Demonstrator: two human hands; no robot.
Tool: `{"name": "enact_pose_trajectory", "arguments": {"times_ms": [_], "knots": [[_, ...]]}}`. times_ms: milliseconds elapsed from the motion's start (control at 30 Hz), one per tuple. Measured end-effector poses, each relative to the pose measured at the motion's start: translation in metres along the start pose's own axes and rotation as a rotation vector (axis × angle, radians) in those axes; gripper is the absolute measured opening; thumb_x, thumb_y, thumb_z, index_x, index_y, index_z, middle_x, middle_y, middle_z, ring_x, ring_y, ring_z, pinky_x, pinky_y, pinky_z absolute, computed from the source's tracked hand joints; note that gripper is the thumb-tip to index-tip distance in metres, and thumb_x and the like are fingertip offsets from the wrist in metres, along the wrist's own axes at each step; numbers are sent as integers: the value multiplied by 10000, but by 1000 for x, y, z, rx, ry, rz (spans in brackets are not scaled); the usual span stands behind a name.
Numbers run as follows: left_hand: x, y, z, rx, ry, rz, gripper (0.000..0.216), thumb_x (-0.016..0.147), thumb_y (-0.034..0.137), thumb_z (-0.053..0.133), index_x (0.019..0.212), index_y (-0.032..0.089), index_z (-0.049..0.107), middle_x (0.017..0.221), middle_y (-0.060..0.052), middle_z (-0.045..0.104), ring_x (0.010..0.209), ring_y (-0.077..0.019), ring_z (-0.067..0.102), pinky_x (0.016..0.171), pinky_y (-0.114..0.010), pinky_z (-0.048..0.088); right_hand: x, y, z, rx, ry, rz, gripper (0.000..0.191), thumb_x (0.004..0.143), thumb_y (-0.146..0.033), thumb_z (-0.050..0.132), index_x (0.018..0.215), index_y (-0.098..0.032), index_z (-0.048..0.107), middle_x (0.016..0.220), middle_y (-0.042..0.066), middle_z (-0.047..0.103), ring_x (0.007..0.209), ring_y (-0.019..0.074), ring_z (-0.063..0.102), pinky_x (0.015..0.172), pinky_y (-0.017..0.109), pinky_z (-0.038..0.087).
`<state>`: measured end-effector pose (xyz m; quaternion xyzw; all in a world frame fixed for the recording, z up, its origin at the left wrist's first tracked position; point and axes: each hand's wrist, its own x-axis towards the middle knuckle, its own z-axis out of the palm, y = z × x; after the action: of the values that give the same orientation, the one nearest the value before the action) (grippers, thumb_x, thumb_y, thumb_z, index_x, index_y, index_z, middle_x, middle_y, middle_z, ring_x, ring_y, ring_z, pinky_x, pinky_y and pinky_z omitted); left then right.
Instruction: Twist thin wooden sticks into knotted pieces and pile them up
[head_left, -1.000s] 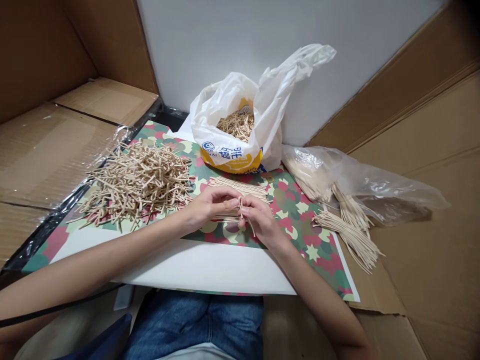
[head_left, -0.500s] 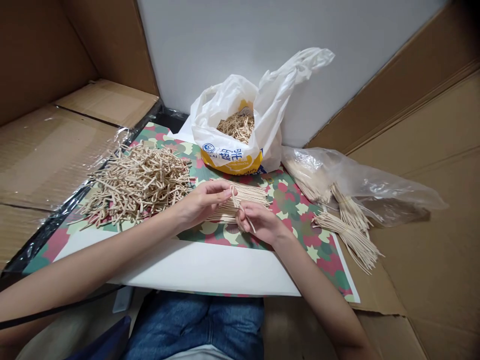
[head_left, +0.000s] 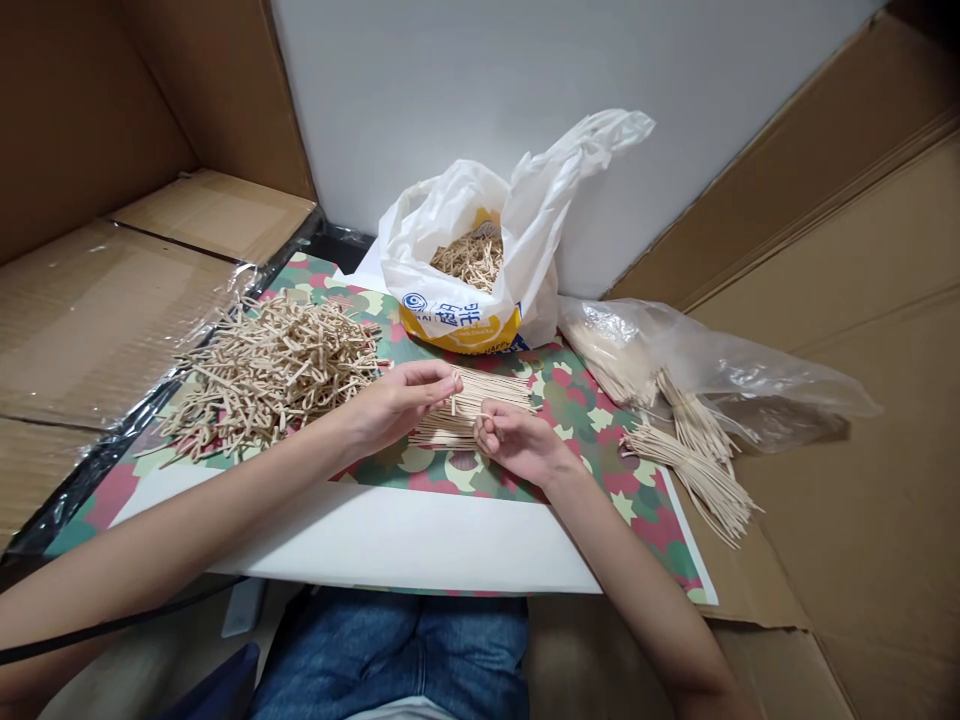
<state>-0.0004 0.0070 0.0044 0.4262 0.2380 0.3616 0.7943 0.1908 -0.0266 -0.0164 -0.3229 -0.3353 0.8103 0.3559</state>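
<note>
My left hand [head_left: 420,390] pinches a pale thin strand [head_left: 453,404] between thumb and fingertips, and a short end of it hangs down. My right hand [head_left: 517,438] is beside it with curled fingers; what they hold, if anything, is too small to make out. Beneath both hands lies a layer of straight pale strands [head_left: 495,387], set side by side across the camouflage-patterned sheet [head_left: 585,440]. A loose heap of short, bent strand pieces [head_left: 277,365] is left of my left hand.
Behind the strands stands an open white plastic bag [head_left: 536,270] with similar short pieces [head_left: 472,262] inside. At the right lie tied strand bundles [head_left: 694,470] beside a clear plastic bag [head_left: 765,370]. Cardboard [head_left: 847,420] borders the right side, and a taped carton [head_left: 112,310] the left.
The strand between my two hands no longer spans them; a short end now hangs from my left hand. My hands are slightly farther apart, and the strand end below my right fingers is gone from view.
</note>
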Motion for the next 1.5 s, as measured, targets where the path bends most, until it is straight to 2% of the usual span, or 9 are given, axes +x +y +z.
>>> {"name": "enact_pose_trajectory", "arguments": {"times_ms": [67,167,333,567,767,933,1033,1233,1500], "knots": [[-1,-5,2,-14,-77,-86,151,728,249,648,712,112,587,622,6,516,573,-75,472,561,-194,361,0,2,2,11,44,-43,124,666,-211,617,630,-162,509,537,-34,513,515,70,462,521,185,355],[-1,-15,6,-53,-172,-178,173,735,279,634,736,112,587,704,-49,578,686,-147,547,647,-264,421,0,4,7,2,123,-105,119,671,-236,609,654,-178,507,539,-35,516,531,83,476,534,194,380],[0,-22,6,-100,-176,-169,173,711,276,647,743,115,595,824,-100,616,803,-197,569,712,-302,433,-1,3,12,-29,134,-143,78,695,-245,575,722,-175,553,592,-22,530,555,90,485,570,213,399],[-1,-17,6,-134,-213,-179,138,764,259,596,765,123,571,742,-60,586,788,-167,557,779,-309,406,-2,7,10,-110,132,-182,39,728,-206,564,722,-167,565,550,-29,524,556,84,477,580,200,378],[-2,-8,2,-3,-121,-159,127,781,262,589,755,144,552,674,9,506,626,-93,471,610,-212,358,-5,1,9,-41,218,-224,46,717,-197,580,696,-158,593,520,-28,515,503,73,445,487,177,354],[-3,-5,1,160,-317,-197,89,774,213,592,759,126,579,750,-16,534,728,-117,492,685,-226,359,-5,-1,7,101,133,-105,60,698,-216,607,684,-160,592,497,-34,492,488,72,448,491,173,390],[-4,-6,2,221,-379,-197,80,790,204,569,786,124,581,793,-28,542,779,-134,497,739,-248,361,-5,0,4,120,52,-65,82,699,-234,617,696,-157,589,491,-40,486,485,67,452,496,167,400],[-6,-5,2,76,-335,-227,48,806,187,544,799,140,539,781,-6,503,725,-105,464,672,-221,344,-11,-6,0,98,-28,-80,112,749,-256,570,700,-155,573,492,-28,503,519,75,467,535,179,403],[-5,2,-5,-23,-305,-248,75,790,201,564,771,149,513,704,-2,485,654,-99,445,618,-222,329,-18,-23,-3,65,-54,-100,92,616,-211,634,611,-145,571,413,-22,480,513,89,438,525,193,353]]}}
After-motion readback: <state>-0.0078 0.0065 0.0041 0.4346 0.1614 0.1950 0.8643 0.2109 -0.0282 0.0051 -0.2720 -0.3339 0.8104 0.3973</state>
